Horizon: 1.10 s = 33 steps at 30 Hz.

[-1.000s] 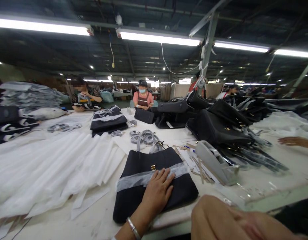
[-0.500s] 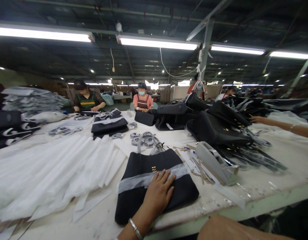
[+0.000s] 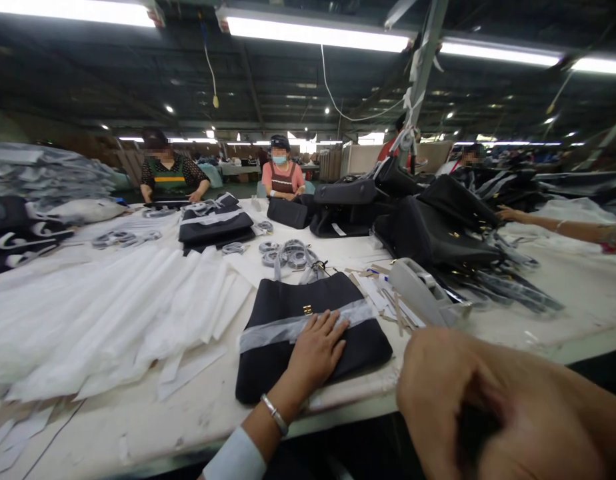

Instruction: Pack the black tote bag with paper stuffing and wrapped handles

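Note:
A black handbag point(image 3: 268, 373) lies flat on the table in front of me, with a translucent wrapping strip point(image 3: 268, 333) across it and a small gold clasp point(image 3: 307, 309) near its middle. Spread over the strip and the front of the bag is my left hand point(image 3: 315, 350), fingers stretched out, a silver bangle on its wrist. My right hand point(image 3: 438, 393) looms large and blurred at the lower right, close to the camera and apart from the bag. It looks bent, but its fingertips are hidden. Wrapped strap coils point(image 3: 295, 255) lie behind the bag.
White sheets point(image 3: 113, 320) are fanned out at left. A grey tape dispenser point(image 3: 418, 287) and paper strips point(image 3: 381, 297) sit right of the bag, before heaped black bags point(image 3: 428, 233). Two co-workers point(image 3: 283, 177) face me across the table; another person's arm point(image 3: 563, 227) reaches in from the right.
My right hand has risen into view from the bottom edge. My left hand stays flat on the bag. The view has tilted down, so the scene sits higher.

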Each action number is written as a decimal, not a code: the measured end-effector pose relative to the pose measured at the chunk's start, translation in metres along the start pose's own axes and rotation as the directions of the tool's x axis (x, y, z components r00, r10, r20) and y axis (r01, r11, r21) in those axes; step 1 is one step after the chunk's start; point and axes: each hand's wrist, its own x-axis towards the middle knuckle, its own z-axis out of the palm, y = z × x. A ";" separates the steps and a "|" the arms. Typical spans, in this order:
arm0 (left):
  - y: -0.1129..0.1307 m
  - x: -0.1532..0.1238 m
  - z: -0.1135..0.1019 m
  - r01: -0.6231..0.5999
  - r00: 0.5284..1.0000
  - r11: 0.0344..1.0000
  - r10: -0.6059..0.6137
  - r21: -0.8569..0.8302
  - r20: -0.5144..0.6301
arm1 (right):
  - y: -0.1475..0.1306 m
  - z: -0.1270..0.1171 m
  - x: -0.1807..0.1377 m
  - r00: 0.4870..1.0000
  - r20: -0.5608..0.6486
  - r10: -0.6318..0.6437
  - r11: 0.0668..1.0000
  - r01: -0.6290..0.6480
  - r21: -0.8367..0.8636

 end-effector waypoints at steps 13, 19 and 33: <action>0.001 0.000 -0.002 -0.011 1.000 0.999 0.011 0.033 -0.008 | 0.150 -0.128 0.016 0.847 -0.443 0.293 0.647 -0.517 -0.561; 0.002 0.001 -0.003 -0.011 1.000 0.999 0.011 0.033 0.007 | 0.158 -0.138 0.032 0.817 -0.464 0.344 0.530 -0.576 -0.622; 0.001 0.003 -0.004 -0.019 1.000 0.999 0.018 0.039 0.016 | 0.155 -0.128 0.046 0.771 -0.578 0.266 0.124 -0.622 -0.773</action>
